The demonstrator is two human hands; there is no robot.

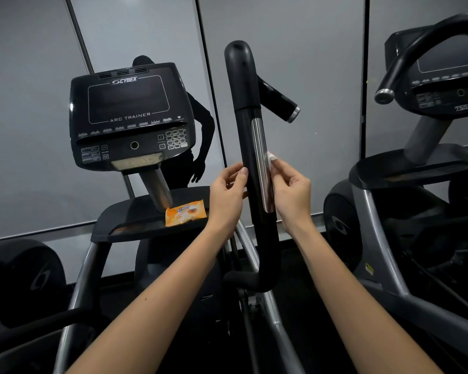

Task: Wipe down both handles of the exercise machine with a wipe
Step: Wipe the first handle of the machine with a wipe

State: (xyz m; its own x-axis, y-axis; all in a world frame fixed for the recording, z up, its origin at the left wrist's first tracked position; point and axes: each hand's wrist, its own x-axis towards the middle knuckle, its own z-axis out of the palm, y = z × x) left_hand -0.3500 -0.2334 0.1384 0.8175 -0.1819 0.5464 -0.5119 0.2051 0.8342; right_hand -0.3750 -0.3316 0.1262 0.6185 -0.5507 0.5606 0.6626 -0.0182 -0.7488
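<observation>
Right now the upright handle [247, 147] stands between the hands, long axis running up and away — the right hand [291, 190] pinches the white wipe [271, 157] against its metal strip [260, 141], the left hand [226, 195] curls lightly round the opposite side; strokes should probably follow that length.

An upright black handle [247, 147] with a metal strip [262, 163] down its front is seen at the centre. A white wipe [271, 157] is pinched by the right hand [291, 190] and pressed against the strip on the handle's right side. The handle's left edge is held by the left hand [227, 194], its thumb laid against it. Left of the handle, a console [129, 114] is mounted, and an orange wipe packet [185, 213] is laid on the shelf [130, 220] beneath.
</observation>
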